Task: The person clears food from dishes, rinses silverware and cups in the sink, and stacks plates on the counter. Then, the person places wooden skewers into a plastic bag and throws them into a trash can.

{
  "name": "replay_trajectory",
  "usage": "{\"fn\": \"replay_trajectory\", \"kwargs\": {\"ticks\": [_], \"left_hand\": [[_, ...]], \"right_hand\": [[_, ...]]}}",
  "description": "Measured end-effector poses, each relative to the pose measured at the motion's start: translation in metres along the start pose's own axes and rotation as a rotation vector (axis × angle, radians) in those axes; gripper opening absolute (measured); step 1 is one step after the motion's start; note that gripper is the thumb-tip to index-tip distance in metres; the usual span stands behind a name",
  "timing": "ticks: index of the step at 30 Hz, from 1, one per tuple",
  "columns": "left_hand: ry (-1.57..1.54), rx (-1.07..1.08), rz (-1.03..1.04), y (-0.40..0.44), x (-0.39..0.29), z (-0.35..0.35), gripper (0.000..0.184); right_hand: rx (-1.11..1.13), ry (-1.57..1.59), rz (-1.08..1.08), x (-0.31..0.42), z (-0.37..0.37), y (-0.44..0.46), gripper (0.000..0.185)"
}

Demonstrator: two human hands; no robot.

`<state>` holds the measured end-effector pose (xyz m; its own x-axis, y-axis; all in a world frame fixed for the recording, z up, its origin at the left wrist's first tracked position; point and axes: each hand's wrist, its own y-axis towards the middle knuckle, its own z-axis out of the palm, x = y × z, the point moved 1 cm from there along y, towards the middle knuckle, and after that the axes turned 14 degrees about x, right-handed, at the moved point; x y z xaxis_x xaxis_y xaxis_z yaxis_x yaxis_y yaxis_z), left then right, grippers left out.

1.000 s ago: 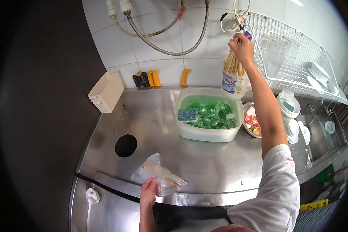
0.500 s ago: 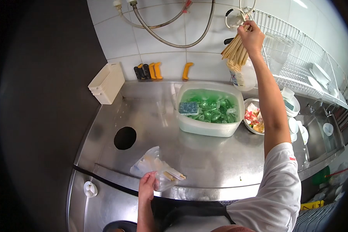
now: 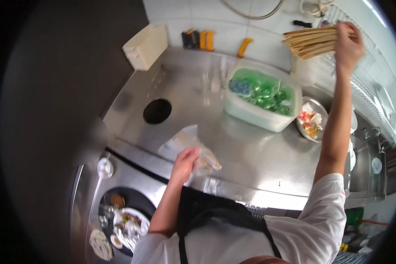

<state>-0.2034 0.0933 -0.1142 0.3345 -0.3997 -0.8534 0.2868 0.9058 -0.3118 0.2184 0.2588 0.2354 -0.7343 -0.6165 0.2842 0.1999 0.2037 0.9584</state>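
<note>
My right hand [image 3: 350, 47] is raised at the upper right, closed around one end of a bundle of wooden chopsticks [image 3: 310, 42]. Their other ends fan out to the left, near the tiled wall. Low over the steel counter, my left hand [image 3: 187, 163] grips a clear plastic bag [image 3: 182, 140]. A few pale stick ends [image 3: 216, 166] show at the bag's right side. Below the bundle stands a whitish plastic jug [image 3: 304, 70], partly covered by the chopsticks. To its left, a white tub [image 3: 255, 119] holds green liquid, green-looking objects and a blue sponge [image 3: 240, 87].
A metal bowl of food scraps [image 3: 310, 119] sits right of the tub. The counter [image 3: 246, 158] has a round dark hole [image 3: 157, 111]. Yellow and black handles [image 3: 201, 40] line the wall beside a cream bin [image 3: 146, 46]. At lower left, a black tray [image 3: 138, 200] carries used dishes.
The chopstick bundle has swung from hanging down to nearly level, pointing left. My view has tilted and shifted downward, bringing the black tray into sight. My left hand still grips the bag.
</note>
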Motion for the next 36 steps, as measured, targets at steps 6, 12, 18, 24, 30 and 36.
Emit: {"fn": "replay_trajectory", "kwargs": {"ticks": [6,12,18,24,30,36], "left_hand": [[-0.210,0.074,0.009,0.017,-0.005,0.008,0.016],[-0.399,0.200,0.133,0.027,0.002,0.011,0.022],[-0.149,0.120,0.005,0.036,0.014,0.035,0.036],[0.620,-0.196,0.065,0.041,0.063,0.059,0.038],[-0.010,-0.111,-0.020,0.044,0.052,0.133,0.026],[-0.117,0.083,-0.143,0.044,0.072,0.173,0.024]], "right_hand": [[-0.082,0.462,0.352,0.007,-0.053,-0.063,0.014],[-0.050,0.709,0.815,-0.006,-0.099,-0.228,0.015],[-0.106,1.361,1.251,-0.028,-0.094,-0.378,0.012],[0.145,1.524,1.628,-0.074,-0.076,-0.418,0.014],[0.121,1.514,1.668,-0.110,-0.116,-0.420,0.013],[-0.068,1.305,1.494,-0.124,-0.184,-0.410,0.011]]}}
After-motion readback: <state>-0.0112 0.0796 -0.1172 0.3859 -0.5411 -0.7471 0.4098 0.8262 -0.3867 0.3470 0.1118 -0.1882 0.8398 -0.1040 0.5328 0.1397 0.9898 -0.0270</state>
